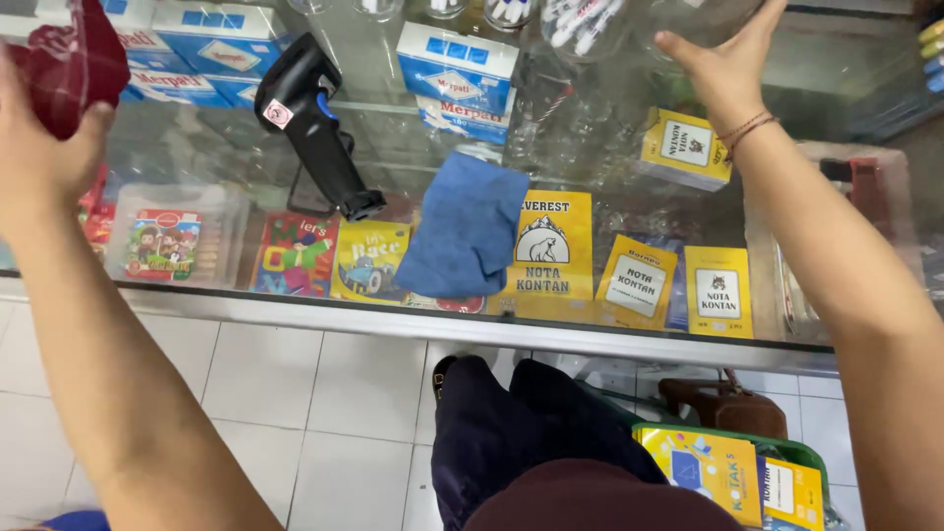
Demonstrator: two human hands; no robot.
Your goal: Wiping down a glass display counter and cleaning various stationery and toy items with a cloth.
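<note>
Two hands up over glass bench: left hand clamped on red cloth, right hand spread against clear jar. Risk: jar tipping onto glass, pens spilling; blue cloth and scanner near enough to snag.

2 hands, 1 blue cloth, 1 scanner

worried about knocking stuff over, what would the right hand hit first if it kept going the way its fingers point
The right hand points up and away over the glass counter top. First in line looks like the clear plastic jar at its fingertips; it may already be touching it, depth is unclear.
</note>
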